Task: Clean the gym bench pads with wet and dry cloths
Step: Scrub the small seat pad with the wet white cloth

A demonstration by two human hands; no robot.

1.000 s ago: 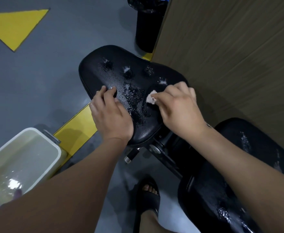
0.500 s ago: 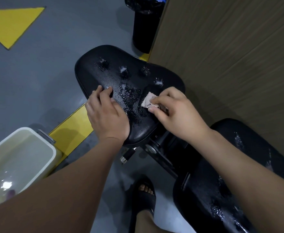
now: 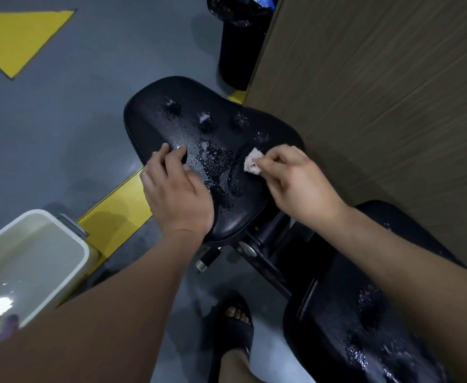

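A black seat pad (image 3: 188, 117) of the gym bench lies in the middle of the view, beaded with water drops and foam. My left hand (image 3: 177, 192) rests on its left edge, fingers laid over the pad. My right hand (image 3: 296, 183) pinches a small pale wet cloth (image 3: 251, 163) and presses it onto the pad's right side. A second black pad (image 3: 359, 322), also wet, stretches to the lower right under my right forearm.
A white tub of water (image 3: 69, 244) stands on the grey floor at lower left. A wooden wall panel (image 3: 378, 92) runs close along the right. A black bin (image 3: 235, 45) stands behind the seat pad. A sandalled foot (image 3: 235, 330) is below the bench frame.
My right hand with the cloth slid down the pad's right side and has now moved back up. The left hand has stayed on the pad's left edge.
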